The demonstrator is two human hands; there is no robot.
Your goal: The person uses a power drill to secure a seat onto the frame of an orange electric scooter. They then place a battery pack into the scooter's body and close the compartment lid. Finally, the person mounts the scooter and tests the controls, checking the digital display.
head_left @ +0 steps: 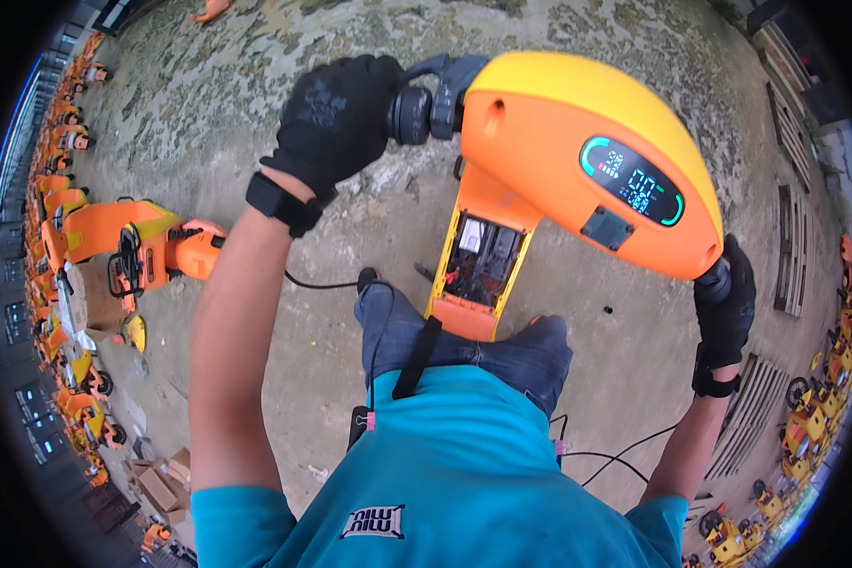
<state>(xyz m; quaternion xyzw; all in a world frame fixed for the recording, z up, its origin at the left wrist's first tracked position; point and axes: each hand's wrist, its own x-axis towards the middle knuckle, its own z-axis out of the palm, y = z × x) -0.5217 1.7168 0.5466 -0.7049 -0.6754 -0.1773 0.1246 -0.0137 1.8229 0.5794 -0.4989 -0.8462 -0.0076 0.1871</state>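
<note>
I straddle an orange and yellow electric scooter [549, 142], its handlebar turned at a slant. A display [632, 182] with green arcs glows on the handlebar cover. In a black glove, my left hand [336, 118] is closed round the left handlebar grip [412, 115], and a dark lever lies just beyond it. My right hand [727, 317], also gloved, wraps the right handlebar grip [715, 282], most of which it hides. Between my legs, an uncovered compartment [483, 260] in the scooter body shows dark parts and wiring.
Another orange scooter [142, 241] stands to the left, beside cardboard boxes [161, 488]. Rows of orange and yellow scooters line the left edge and the lower right [809, 426]. Wooden pallets [793, 251] lie along the right. The ground is stained concrete [331, 369].
</note>
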